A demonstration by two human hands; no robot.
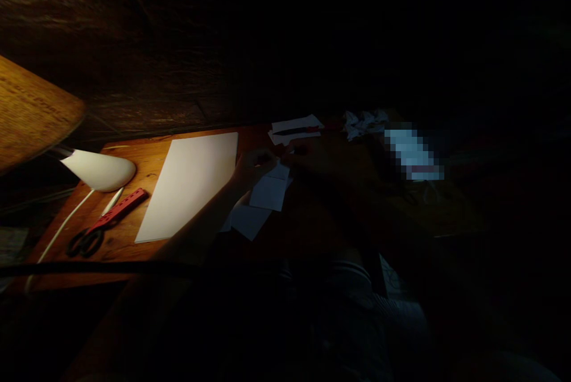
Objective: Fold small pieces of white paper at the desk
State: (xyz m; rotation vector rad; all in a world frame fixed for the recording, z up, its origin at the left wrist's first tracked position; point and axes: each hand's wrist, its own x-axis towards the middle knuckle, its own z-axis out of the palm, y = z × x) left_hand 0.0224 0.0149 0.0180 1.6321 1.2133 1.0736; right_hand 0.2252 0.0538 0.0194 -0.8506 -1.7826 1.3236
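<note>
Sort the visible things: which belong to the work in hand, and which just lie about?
Likely in the work:
- left hand, right hand
- small papers by the fingers

Apparently lying about:
- large white sheet
- black-handled scissors
- white lamp base
- crumpled white pieces, possibly related

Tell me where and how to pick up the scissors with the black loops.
Grip the black loops with the left hand, best coming from the table's near-left edge. The loops lie toward that edge, while the long red part points away, with a slim white object close beside it.
</note>
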